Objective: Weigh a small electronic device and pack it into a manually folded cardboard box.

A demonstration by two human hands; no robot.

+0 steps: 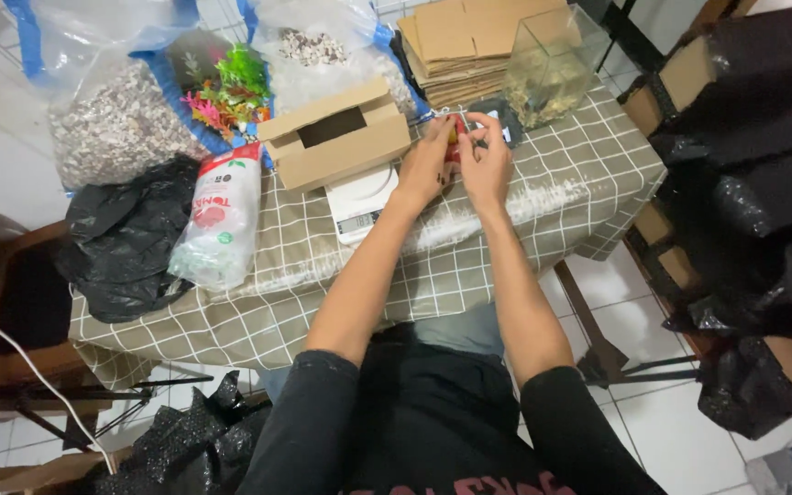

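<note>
Both my hands meet over the far middle of the checked tablecloth point(524, 229). My left hand point(426, 165) and my right hand point(486, 158) together pinch a small red and yellow object point(454, 139) between their fingers; most of it is hidden by them. Just beyond my right hand stands a clear glass tank point(552, 69) with gravel at its bottom. A white kitchen scale point(359, 200) lies under my left wrist. An open cardboard box point(336, 136) sits to the left of my hands.
A white bag with green grains point(220, 220) and a black plastic bag point(121, 238) lie at the table's left. Behind them are gravel sacks point(112, 124), colourful plastic plants point(226, 92) and stacked flat cardboard point(465, 46). Black bags and boxes point(753, 183) crowd the right.
</note>
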